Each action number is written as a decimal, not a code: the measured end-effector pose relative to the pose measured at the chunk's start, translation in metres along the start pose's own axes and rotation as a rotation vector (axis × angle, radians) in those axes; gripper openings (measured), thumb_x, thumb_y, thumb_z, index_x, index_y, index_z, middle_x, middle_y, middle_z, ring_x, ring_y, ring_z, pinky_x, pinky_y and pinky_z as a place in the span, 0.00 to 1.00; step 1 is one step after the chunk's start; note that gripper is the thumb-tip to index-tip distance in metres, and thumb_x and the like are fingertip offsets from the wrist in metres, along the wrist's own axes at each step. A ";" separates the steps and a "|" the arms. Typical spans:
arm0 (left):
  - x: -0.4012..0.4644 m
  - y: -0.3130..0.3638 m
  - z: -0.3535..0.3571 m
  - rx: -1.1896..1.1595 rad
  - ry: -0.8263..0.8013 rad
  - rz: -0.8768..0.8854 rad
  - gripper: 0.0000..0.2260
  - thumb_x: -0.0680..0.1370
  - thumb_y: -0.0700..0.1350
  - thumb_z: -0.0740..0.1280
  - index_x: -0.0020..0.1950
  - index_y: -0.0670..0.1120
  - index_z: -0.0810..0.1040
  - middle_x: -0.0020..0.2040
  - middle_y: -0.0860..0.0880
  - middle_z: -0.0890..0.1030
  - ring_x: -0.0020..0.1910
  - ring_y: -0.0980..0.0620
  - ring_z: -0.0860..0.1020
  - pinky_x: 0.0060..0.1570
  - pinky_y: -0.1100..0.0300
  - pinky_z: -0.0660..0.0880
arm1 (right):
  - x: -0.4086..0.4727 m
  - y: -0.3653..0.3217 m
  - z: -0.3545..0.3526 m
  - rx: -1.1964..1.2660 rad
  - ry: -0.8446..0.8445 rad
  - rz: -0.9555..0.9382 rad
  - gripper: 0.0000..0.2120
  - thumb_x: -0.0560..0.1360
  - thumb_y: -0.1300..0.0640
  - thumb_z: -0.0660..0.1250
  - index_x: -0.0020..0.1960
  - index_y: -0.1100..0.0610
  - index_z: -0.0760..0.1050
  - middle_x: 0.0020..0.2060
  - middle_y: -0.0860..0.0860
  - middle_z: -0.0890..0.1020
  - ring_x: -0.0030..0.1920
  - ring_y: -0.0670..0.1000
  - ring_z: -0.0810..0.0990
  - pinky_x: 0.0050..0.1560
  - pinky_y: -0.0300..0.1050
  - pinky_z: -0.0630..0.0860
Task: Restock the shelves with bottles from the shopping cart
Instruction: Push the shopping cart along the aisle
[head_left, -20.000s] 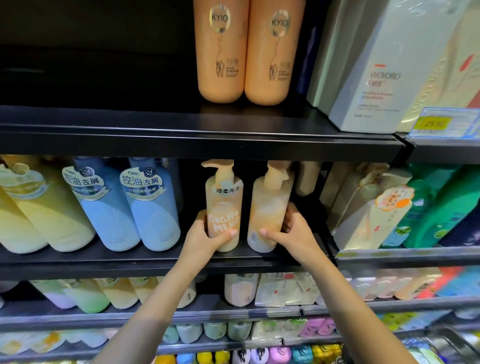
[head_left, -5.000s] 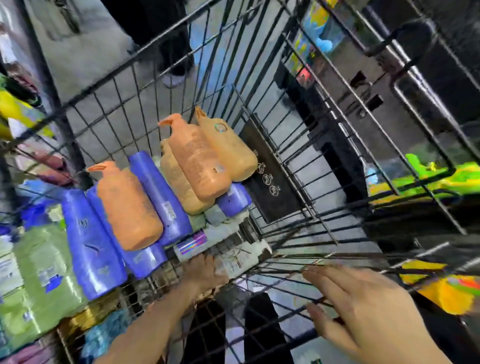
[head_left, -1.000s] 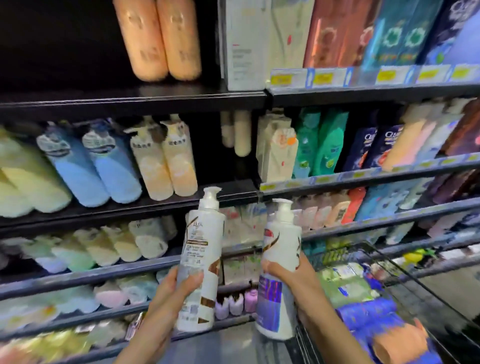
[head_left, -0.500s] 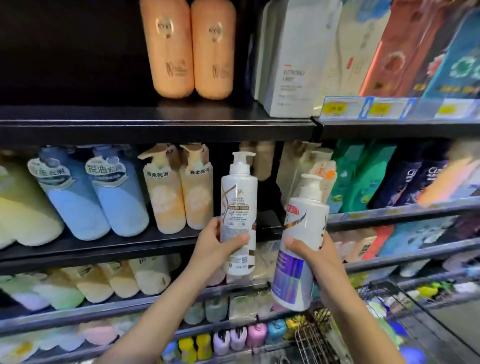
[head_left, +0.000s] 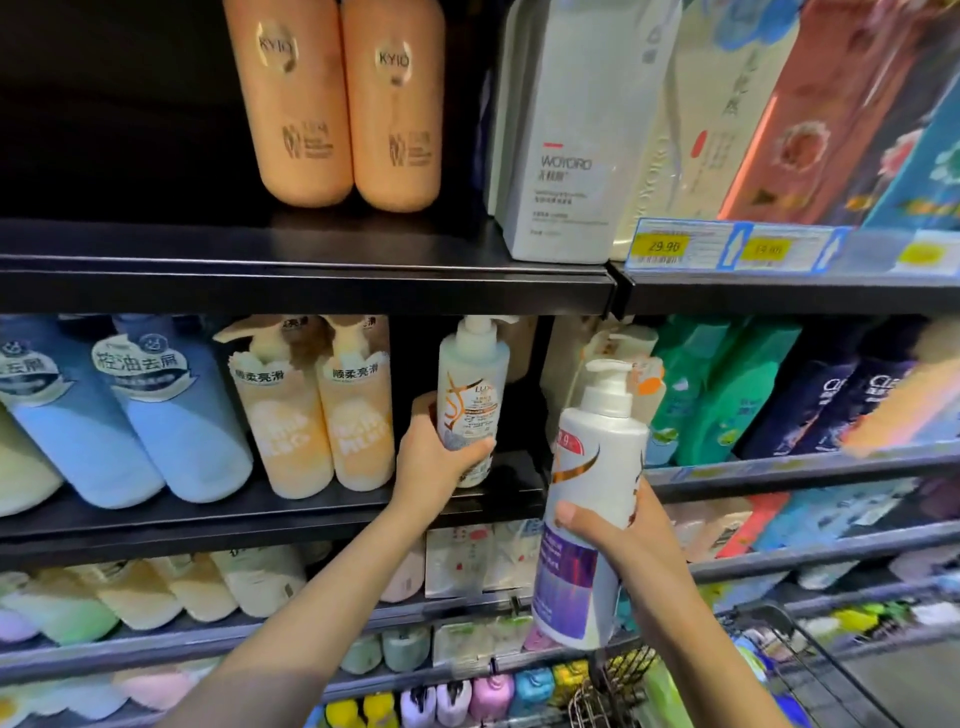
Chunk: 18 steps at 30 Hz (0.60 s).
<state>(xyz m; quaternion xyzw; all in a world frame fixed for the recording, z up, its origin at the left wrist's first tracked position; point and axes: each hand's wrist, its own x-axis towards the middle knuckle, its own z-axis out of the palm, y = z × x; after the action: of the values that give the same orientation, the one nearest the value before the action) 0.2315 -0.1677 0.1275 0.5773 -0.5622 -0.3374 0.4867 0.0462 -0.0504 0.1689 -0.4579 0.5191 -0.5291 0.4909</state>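
Far-left bottles cropped by frame edge, lower rows blurred, cart (head_left: 810, 670) only partly in frame bottom right. Left hand (head_left: 434, 462) wrapped around white LUX pump bottle (head_left: 470, 400), upright on middle shelf (head_left: 260, 512) just right of two peach pump bottles (head_left: 324, 415); right hand (head_left: 621, 540) gripping second white pump bottle (head_left: 592, 509), upright in front of shelves, above cart. Legible up top: KYIO bottles (head_left: 340, 104), WOYORO pack (head_left: 566, 130), price tag (head_left: 667, 245) 29.90.

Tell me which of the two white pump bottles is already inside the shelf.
The LUX bottle in the left hand; the right hand holds the purple-labelled one out front.
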 end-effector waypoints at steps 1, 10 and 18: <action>0.002 0.000 0.000 0.000 -0.009 0.003 0.22 0.67 0.47 0.79 0.52 0.50 0.68 0.51 0.51 0.79 0.50 0.54 0.78 0.46 0.61 0.74 | 0.001 0.000 0.000 -0.005 -0.007 0.002 0.37 0.53 0.45 0.78 0.61 0.51 0.74 0.51 0.51 0.85 0.51 0.52 0.84 0.51 0.51 0.80; 0.002 0.004 0.022 0.287 0.185 -0.080 0.40 0.59 0.66 0.75 0.61 0.41 0.72 0.55 0.45 0.74 0.59 0.46 0.70 0.54 0.53 0.73 | 0.005 0.002 0.004 -0.032 -0.046 -0.006 0.34 0.54 0.46 0.77 0.59 0.51 0.74 0.49 0.51 0.85 0.49 0.53 0.84 0.50 0.51 0.81; -0.003 -0.008 0.016 0.009 0.150 0.072 0.33 0.69 0.44 0.75 0.67 0.43 0.60 0.51 0.59 0.70 0.52 0.59 0.74 0.45 0.79 0.68 | 0.003 0.002 0.001 -0.029 -0.055 -0.029 0.36 0.54 0.44 0.77 0.60 0.51 0.73 0.50 0.52 0.84 0.51 0.54 0.84 0.54 0.57 0.80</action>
<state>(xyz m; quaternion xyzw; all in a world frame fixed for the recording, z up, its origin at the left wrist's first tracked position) 0.2184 -0.1690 0.1143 0.5824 -0.5461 -0.2730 0.5366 0.0465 -0.0535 0.1668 -0.4868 0.5064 -0.5157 0.4905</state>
